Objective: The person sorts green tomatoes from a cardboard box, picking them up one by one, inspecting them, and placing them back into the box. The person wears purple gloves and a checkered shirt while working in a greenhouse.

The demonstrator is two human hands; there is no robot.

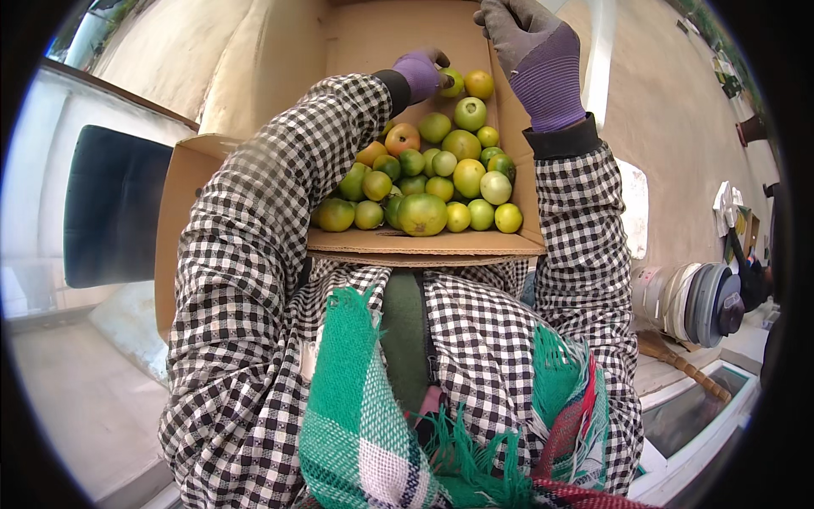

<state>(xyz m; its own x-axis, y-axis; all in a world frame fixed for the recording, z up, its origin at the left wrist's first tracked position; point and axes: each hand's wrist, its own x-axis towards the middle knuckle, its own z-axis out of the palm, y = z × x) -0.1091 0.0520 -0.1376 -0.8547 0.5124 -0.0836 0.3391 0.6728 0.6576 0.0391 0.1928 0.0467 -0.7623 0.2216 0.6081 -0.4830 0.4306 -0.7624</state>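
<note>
A cardboard box [407, 242] lies in front of my body, with several green, yellow and orange tomatoes piled towards its near side. Inside it, my left hand [421, 73], in a purple glove with dark fingertips, has its fingers on a green tomato [453, 84]. Right beside that fruit is a yellow-orange tomato [479, 84]. My gloved right hand [534, 60] is curled at the far right edge of the box, its fingers closed on the cardboard. A large green tomato [422, 215] rests by the near wall, and a reddish-orange tomato [402, 139] lies farther back.
A long box flap [191, 184] sticks out past my left arm. Further left stands a dark panel [117, 207]. To the right are stacked buckets [680, 302], a brown handle [696, 369] and a white-framed pane [693, 407]. Bare ground [661, 127] stretches beyond the box.
</note>
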